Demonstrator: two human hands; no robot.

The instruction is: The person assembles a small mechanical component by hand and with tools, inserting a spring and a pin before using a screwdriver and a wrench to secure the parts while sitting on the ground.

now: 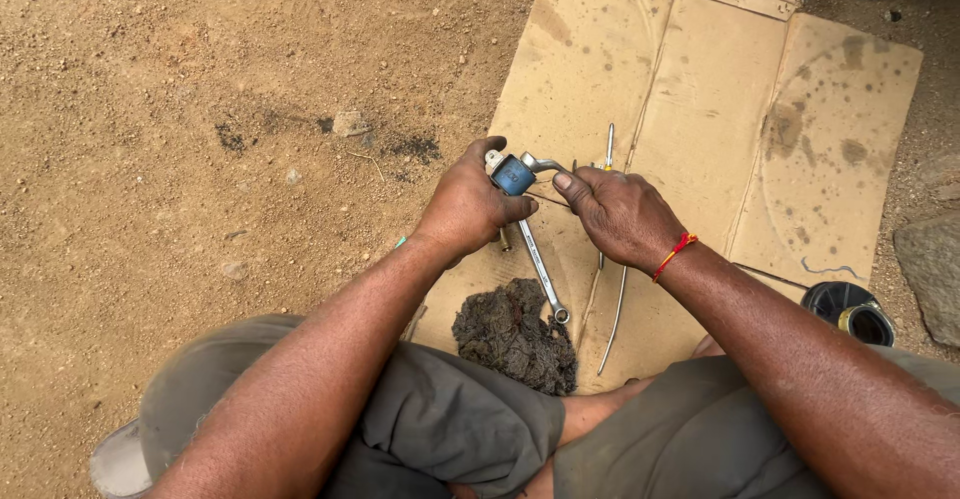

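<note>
both hands (pixel 470 204) (pixel 620 217) hide most of, perhaps, a blue-capped fitting (pixel 515 174).

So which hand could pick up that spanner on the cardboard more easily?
Probably the right hand. The left hand is wrapped around the blue part, carrying it, while the right only pinches its metal lever with the fingertips, so it frees up faster. The spanner lies between both hands.

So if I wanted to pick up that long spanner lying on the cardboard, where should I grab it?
Probably the bare middle of the spanner shaft, coming from above on the side nearest the person. Its ring end lies beside the dark rag, and its top end runs under the left hand, so the straight, thin shaft between them on the cardboard is the free part.
</note>
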